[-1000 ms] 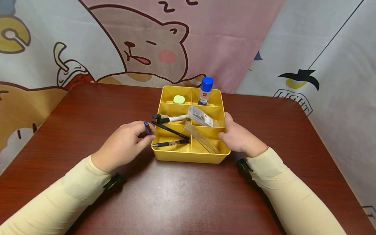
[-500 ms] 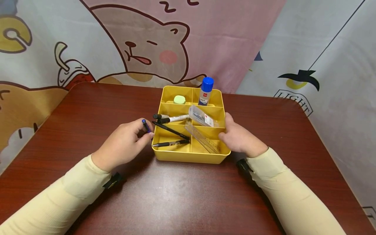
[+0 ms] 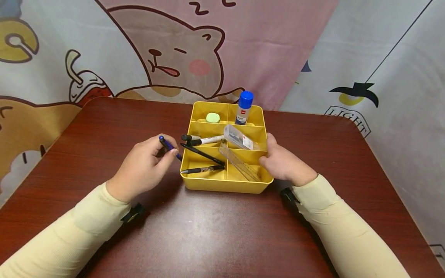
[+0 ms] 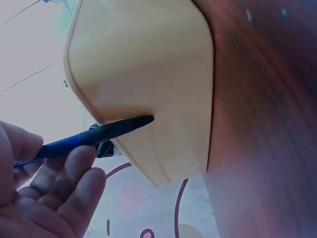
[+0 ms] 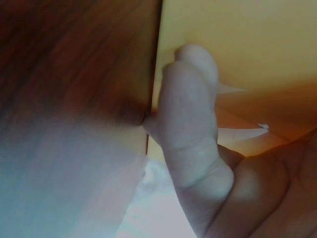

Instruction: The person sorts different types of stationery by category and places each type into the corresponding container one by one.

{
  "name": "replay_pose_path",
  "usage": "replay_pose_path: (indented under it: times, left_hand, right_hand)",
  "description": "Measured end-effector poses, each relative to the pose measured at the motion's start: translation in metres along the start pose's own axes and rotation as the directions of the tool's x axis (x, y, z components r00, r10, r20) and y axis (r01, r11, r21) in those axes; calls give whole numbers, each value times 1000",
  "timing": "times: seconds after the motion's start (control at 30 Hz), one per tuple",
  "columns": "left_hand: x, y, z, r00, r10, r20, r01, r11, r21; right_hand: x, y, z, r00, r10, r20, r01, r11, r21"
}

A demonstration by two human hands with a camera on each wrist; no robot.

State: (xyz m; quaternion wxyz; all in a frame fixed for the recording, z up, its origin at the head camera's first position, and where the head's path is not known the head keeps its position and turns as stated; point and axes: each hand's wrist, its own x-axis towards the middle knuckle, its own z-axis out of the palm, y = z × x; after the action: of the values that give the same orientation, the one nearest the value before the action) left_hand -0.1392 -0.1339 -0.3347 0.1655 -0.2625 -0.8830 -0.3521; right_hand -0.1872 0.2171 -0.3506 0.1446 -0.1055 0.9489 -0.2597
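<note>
My left hand (image 3: 144,166) pinches a blue pen (image 3: 166,143) just left of a yellow divided storage box (image 3: 226,188). In the left wrist view, the pen's dark end (image 4: 124,128) lies across the box's outer wall (image 4: 148,59); whether it touches is unclear. My right hand (image 3: 285,164) holds the box's right side, thumb at the rim. In the right wrist view its fingers (image 5: 188,114) lie along the outer wall (image 5: 257,39). Inside the front left compartment are a black pen (image 3: 203,170) and a slim black stick-like item (image 3: 203,153).
Markers (image 3: 208,140) lie across the middle left compartment, a clear plastic case (image 3: 240,138) in the middle right. A clear ruler (image 3: 240,162) leans at front right. Behind stand a blue-capped glue stick (image 3: 244,106) and a pale green item (image 3: 213,117). Patterned cloth (image 3: 278,46) hangs beyond the table (image 3: 208,231).
My left hand has shifted slightly left, and the pen has tilted so that more of it shows. The right hand and the box have stayed in place.
</note>
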Motion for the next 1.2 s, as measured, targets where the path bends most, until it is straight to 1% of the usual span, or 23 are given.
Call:
replay_pose_path:
  times: [0.13,0.27,0.37,0.43,0.57,0.67,0.73,0.8,0.87,0.97,1.07,1.13,1.2]
  left_hand:
    - [0,4,-4,997,25,-70,-25,1000,1]
    - [0,7,-6,988,65,-139,-67,998,-10]
    - [1,10,-8,975,100,-196,-108,994,-32]
    - [1,13,-9,964,122,-237,-136,990,-45]
    - [2,24,-12,941,146,-306,-179,981,-79]
    - [2,36,-15,925,159,-344,-208,972,-110]
    - [2,41,-16,920,164,-355,-223,966,-132]
    - [2,43,-15,921,160,-354,-228,960,-160]
    - [1,40,-11,926,149,-346,-224,956,-189]
    - [-1,31,-5,942,113,-316,-202,944,-262]
    - [-4,24,2,962,82,-260,-161,940,-300]
    - [-4,21,6,971,73,-226,-141,942,-304]
    - [-5,19,9,977,69,-203,-128,949,-290]
  right_hand:
    - [0,0,0,1000,0,4,0,1000,2]
    - [0,0,-1,1000,5,7,-5,1000,1]
    - [0,0,-1,1000,8,9,-8,1000,-2]
    - [0,-1,-2,1000,10,9,-10,1000,-4]
    - [0,-1,-2,1000,14,11,-14,1000,-6]
    - [0,-1,-1,1000,14,12,-14,1000,-6]
    - [0,-1,-1,1000,12,10,-12,1000,-4]
    - [0,0,-1,1000,10,10,-10,1000,-2]
    - [0,0,-1,1000,6,10,-6,1000,-2]
    - [0,0,-1,1000,6,9,-6,1000,-2]
    - [0,0,-1,1000,9,6,-9,1000,0]
    - [0,-1,-1,1000,8,5,-8,1000,-2]
    - [0,-1,-2,1000,7,3,-7,1000,-4]
